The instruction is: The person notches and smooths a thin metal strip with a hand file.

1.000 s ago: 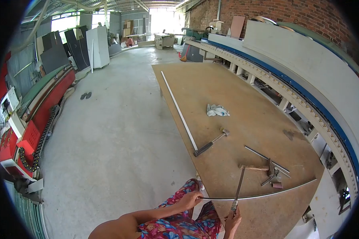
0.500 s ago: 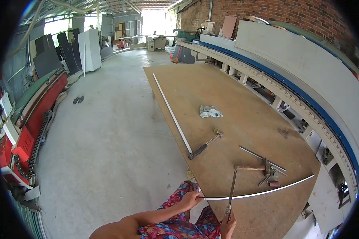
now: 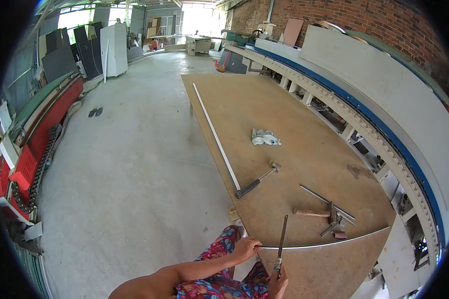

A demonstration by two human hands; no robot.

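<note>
Near the table's front left edge, my left hand [image 3: 247,249] is closed on the left end of a long thin strip [image 3: 324,245], which runs right across the brown table [image 3: 284,119]. My right hand [image 3: 278,283] grips the wrapped handle of a long narrow file-like tool [image 3: 283,236], its dark blade pointing up and crossing the strip close to my left hand. Beyond the strip lie a wooden-handled hammer [image 3: 312,213], metal rods [image 3: 324,199] and a small reddish cylinder [image 3: 339,234].
A black-handled hammer [image 3: 249,188] touches the near end of a white strip [image 3: 215,134] along the table's left edge. A crumpled plastic bag [image 3: 265,137] lies mid-table. A long machine [image 3: 374,84] borders the right side; red machinery [image 3: 30,159] stands far left.
The tool in my right hand has shifted slightly left and down. My left hand has moved slightly right with the strip's end, and the strip now shows a darker, shinier face.
</note>
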